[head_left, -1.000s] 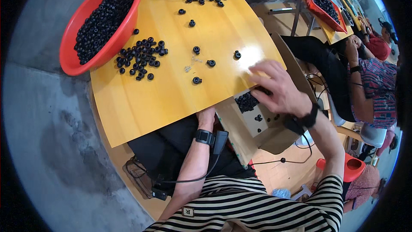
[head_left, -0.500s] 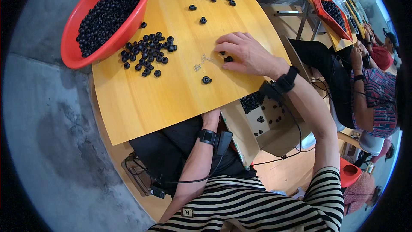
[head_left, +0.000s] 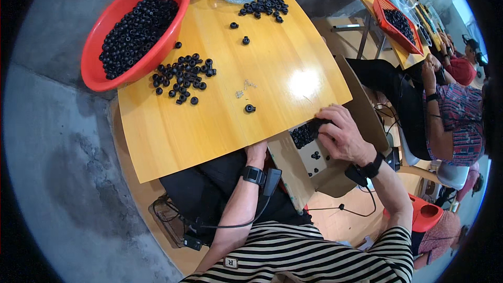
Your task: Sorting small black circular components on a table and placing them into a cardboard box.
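here, a yellow table (head_left: 173,136) borders grey wall (head_left: 57,136); right hand (head_left: 344,136) curled, left hand (head_left: 257,151) half-hidden, grips unclear.

At its five o'clock, the counter (head_left: 209,126) hides the fingers of the left hand (head_left: 256,153); at four, the right hand's (head_left: 344,137) contents are unclear; mid-dial, clear specks (head_left: 239,94) are too small to identify.

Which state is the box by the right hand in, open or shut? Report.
Open: black parts lying inside the box show beside the right hand.
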Motion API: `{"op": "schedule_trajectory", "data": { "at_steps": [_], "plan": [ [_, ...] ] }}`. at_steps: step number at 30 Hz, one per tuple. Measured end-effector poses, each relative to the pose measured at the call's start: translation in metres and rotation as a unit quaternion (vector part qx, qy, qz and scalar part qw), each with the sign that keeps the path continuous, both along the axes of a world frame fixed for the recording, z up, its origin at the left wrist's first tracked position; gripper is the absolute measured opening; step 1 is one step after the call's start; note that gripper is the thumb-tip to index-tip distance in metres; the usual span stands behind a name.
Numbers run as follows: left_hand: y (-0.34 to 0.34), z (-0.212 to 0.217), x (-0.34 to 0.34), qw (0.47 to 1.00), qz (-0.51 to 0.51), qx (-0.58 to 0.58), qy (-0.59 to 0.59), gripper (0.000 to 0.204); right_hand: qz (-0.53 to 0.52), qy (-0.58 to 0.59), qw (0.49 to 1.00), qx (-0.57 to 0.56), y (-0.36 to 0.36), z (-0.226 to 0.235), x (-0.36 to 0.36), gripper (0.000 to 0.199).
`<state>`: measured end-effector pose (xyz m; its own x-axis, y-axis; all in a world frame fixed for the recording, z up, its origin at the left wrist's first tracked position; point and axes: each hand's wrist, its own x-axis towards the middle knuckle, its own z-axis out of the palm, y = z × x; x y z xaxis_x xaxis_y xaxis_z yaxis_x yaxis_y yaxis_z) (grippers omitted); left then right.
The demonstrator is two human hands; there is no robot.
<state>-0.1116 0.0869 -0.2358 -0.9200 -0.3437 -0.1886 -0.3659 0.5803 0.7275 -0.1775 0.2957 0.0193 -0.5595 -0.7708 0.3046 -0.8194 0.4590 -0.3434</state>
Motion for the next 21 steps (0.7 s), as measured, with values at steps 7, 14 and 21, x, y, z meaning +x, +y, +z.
{"op": "schedule_trajectory", "data": {
  "at_steps": [7, 14, 21],
  "plan": [
    [0.001, 0.048, 0.001, 0.978, 0.078, 0.192, -0.001, 0.053, 0.001, 0.049, 0.998, -0.027, -0.093, 0.017, -0.103, 0.023],
    [0.013, 0.055, -0.004, 0.982, 0.013, 0.191, -0.006, 0.049, 0.007, 0.107, 0.994, 0.013, -0.170, -0.035, -0.201, 0.033],
    [0.007, 0.051, -0.004, 0.980, 0.046, 0.188, -0.032, 0.048, 0.006, -0.005, 0.999, 0.032, -0.090, -0.035, -0.120, 0.038]
  ]
}}
